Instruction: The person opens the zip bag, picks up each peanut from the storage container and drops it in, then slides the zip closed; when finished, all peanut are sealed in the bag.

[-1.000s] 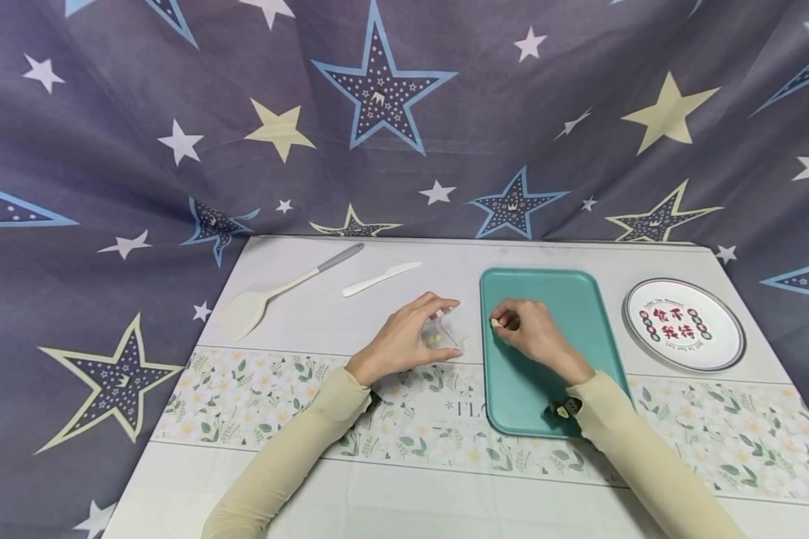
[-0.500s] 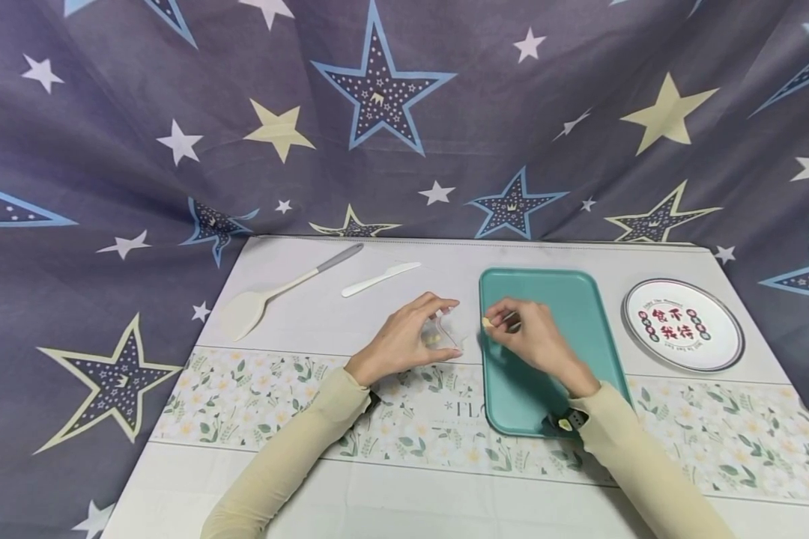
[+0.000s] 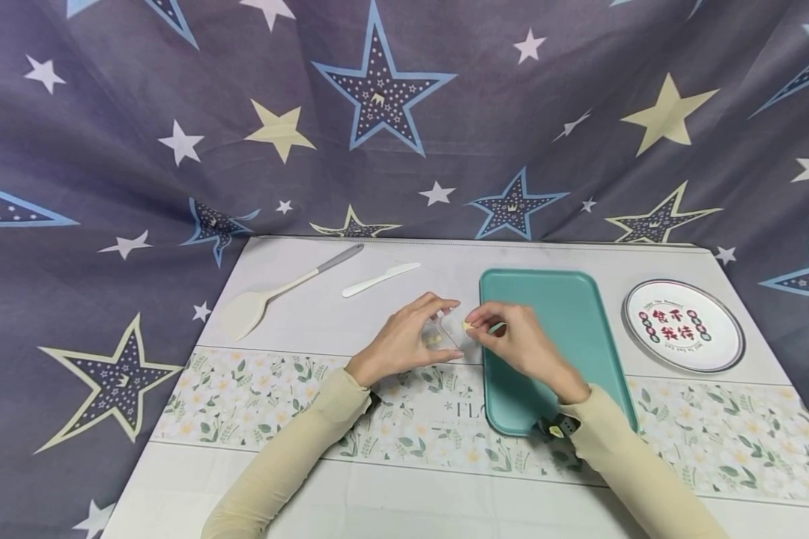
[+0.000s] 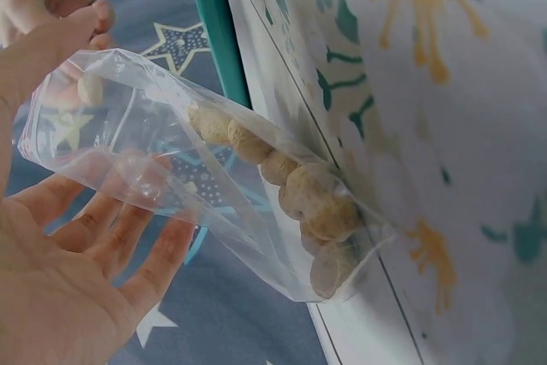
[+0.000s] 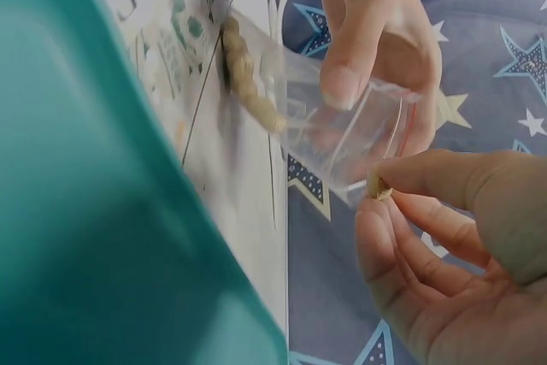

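Observation:
My left hand (image 3: 402,337) holds a clear zip bag (image 4: 248,237) by its mouth, thumb and fingers spread so the opening faces right. Low in the bag lie several tan, roundish, peanut-like pieces (image 4: 299,190). Between thumb and fingertips, my right hand (image 3: 520,340) pinches a single small tan piece (image 5: 376,187) at the bag's mouth. Whether that piece touches the plastic I cannot tell. Beneath the right hand is the left edge of a teal tray (image 3: 566,292).
A white plate (image 3: 688,355) with red characters stands right of the tray. At the back left lie a cream spatula (image 3: 246,311) with a grey handle and a white plastic knife (image 3: 380,280). A starry curtain (image 3: 445,97) hangs behind the table.
My right hand has carried the small tan piece leftward, from over the tray's left side to the bag's mouth. The left hand and the bag have stayed in place.

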{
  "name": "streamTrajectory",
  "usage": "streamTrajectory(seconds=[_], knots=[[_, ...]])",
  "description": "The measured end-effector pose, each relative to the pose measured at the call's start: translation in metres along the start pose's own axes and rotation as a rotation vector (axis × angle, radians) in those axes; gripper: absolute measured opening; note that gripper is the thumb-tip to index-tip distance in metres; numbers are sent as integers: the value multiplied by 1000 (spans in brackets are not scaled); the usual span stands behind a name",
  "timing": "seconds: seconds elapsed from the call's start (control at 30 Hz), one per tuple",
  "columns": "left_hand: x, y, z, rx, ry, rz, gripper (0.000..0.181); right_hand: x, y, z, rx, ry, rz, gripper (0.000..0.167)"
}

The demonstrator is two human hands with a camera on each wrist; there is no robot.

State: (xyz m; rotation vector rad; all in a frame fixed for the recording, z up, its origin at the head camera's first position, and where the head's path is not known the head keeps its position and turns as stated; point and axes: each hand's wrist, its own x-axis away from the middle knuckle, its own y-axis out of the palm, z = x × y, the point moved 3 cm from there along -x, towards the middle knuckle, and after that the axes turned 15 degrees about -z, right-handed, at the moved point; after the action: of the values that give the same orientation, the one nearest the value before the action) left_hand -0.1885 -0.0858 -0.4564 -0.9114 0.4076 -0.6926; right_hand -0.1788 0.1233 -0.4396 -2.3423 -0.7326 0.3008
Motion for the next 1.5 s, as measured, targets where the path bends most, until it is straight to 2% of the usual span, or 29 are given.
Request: streamTrajectory(seconds=[0.43, 0.97, 1.27, 1.5], knots=[[0, 2, 1, -16, -3, -12, 81, -5, 16, -10, -51, -58, -19, 14], [0, 1, 1, -9, 10, -5, 80, -2, 14, -7, -58, -49, -75, 13], [2, 0, 2, -5, 11, 6, 79, 0, 9, -5, -34, -47, 19, 10], [1, -1, 1, -18, 3, 16, 80, 2, 5, -1, -28, -5, 99, 9]])
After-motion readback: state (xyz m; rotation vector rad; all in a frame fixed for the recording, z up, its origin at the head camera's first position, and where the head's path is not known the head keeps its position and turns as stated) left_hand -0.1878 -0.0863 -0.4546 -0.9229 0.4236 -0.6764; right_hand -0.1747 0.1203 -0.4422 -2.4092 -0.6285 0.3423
